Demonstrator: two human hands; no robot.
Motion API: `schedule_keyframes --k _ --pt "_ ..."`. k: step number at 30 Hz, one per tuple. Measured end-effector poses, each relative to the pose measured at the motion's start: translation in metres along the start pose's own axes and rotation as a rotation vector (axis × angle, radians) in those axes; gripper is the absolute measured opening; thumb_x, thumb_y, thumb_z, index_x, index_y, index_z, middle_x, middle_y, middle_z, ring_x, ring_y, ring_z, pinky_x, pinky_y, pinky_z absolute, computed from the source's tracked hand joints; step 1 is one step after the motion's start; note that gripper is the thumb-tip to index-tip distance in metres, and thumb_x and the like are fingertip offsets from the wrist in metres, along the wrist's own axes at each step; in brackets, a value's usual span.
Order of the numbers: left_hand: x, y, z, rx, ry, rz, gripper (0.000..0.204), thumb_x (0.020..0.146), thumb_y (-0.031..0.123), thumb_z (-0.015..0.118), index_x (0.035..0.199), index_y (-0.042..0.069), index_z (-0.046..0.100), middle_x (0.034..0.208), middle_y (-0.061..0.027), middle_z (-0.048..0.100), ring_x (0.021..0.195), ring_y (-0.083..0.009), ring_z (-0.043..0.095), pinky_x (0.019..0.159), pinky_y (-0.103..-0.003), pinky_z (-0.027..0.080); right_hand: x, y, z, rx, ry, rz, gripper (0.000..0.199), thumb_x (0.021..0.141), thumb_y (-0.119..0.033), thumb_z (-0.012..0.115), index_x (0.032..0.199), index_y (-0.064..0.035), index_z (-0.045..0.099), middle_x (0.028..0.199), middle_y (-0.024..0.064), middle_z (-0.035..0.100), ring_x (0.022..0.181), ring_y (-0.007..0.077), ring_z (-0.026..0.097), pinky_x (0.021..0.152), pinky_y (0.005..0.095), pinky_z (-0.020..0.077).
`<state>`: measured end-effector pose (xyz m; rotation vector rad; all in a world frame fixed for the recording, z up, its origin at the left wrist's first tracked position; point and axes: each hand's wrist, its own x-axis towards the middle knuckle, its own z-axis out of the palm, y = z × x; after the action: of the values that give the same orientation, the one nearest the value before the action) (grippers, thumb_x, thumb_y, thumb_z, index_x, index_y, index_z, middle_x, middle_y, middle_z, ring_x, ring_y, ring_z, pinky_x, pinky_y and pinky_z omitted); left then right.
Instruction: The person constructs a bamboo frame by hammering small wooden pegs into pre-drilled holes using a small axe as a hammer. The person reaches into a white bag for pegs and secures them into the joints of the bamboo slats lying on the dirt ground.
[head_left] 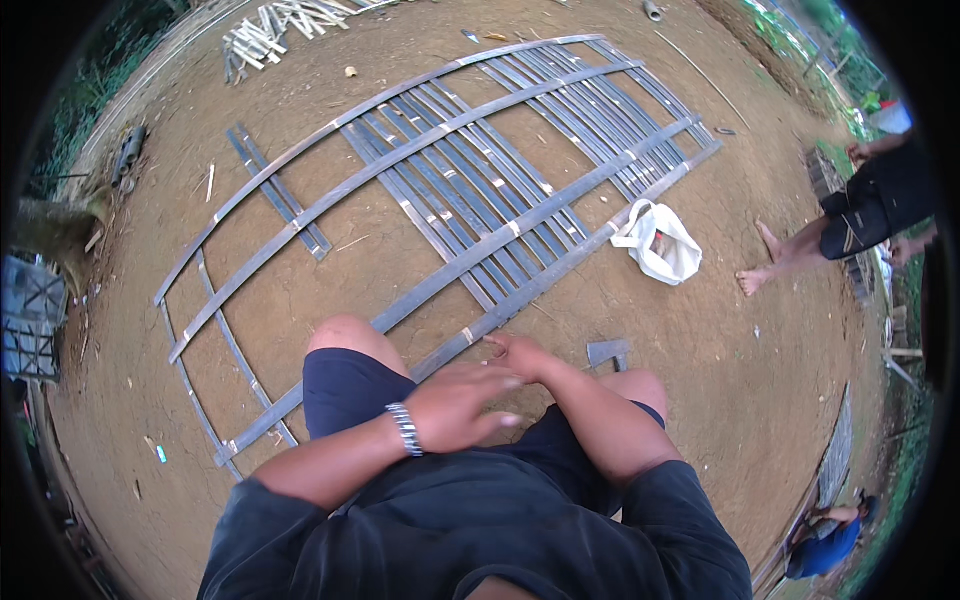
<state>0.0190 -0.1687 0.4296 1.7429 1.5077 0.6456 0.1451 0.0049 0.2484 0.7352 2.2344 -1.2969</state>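
My left hand [462,405], with a metal band on its wrist, is held over my lap, its fingers stretched out and nothing in it. Just beyond it my right hand [520,357] reaches left across my body, a finger extended near the closest long rail of a bamboo lattice [515,228]; its other fingers are partly hidden. I see nothing held in it. The lattice lies on the ground before me: long dark strips crossed by two groups of narrow slats, with gaps between. A hatchet-like tool [607,352] with a grey blade lies beside my right knee, its handle partly hidden.
A white bag [668,255] sits at the lattice's right edge. Two loose slats [280,195] lie across the rails at left. Split bamboo pieces [268,38] are piled at the far left. A barefoot person [860,215] is at right; another person [830,535] is at lower right.
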Motion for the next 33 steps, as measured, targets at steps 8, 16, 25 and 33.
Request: schedule_keyframes --k 8,16,25,33 --pt "0.069 0.085 0.058 -0.327 0.122 0.33 0.027 0.097 0.028 0.063 0.112 0.006 0.065 0.115 -0.0105 0.067 0.117 -0.0293 0.059 0.107 -0.046 0.038 0.046 -0.026 0.01 -0.645 0.061 0.004 0.064 0.089 -0.036 0.069 0.145 -0.0104 0.049 0.137 0.0186 0.059 0.127 0.0349 0.056 0.104 0.0451 0.0473" --pt "0.035 0.089 0.049 -1.31 0.071 0.031 0.034 0.105 0.037 0.055 0.094 0.006 0.061 0.081 0.0047 0.057 0.078 -0.008 0.054 0.071 -0.024 0.044 0.065 -0.043 -0.009 -0.678 -0.019 -0.003 0.053 0.092 -0.03 0.066 0.14 -0.0111 0.054 0.137 0.0168 0.058 0.126 0.0336 0.057 0.103 0.0448 0.0487" --pt "0.042 0.054 0.018 -1.409 -0.555 0.206 0.057 0.103 0.049 0.055 0.071 0.002 0.05 0.069 0.0037 0.045 0.066 -0.0075 0.04 0.062 -0.027 0.036 0.05 -0.101 -0.07 -0.73 0.129 -0.29 0.053 0.09 -0.024 0.064 0.14 -0.0103 0.054 0.141 0.0159 0.056 0.128 0.033 0.056 0.107 0.0447 0.0455" --pt "0.03 0.074 -0.026 -1.547 -0.59 0.567 0.06 0.1 0.056 0.052 0.082 -0.001 0.053 0.081 -0.0014 0.049 0.076 -0.0143 0.044 0.071 -0.031 0.038 0.066 -0.247 -0.097 -0.98 -0.044 -0.347 0.017 0.086 -0.019 0.069 0.095 -0.0086 0.078 0.099 0.0123 0.075 0.088 0.0288 0.071 0.069 0.0444 0.0551"
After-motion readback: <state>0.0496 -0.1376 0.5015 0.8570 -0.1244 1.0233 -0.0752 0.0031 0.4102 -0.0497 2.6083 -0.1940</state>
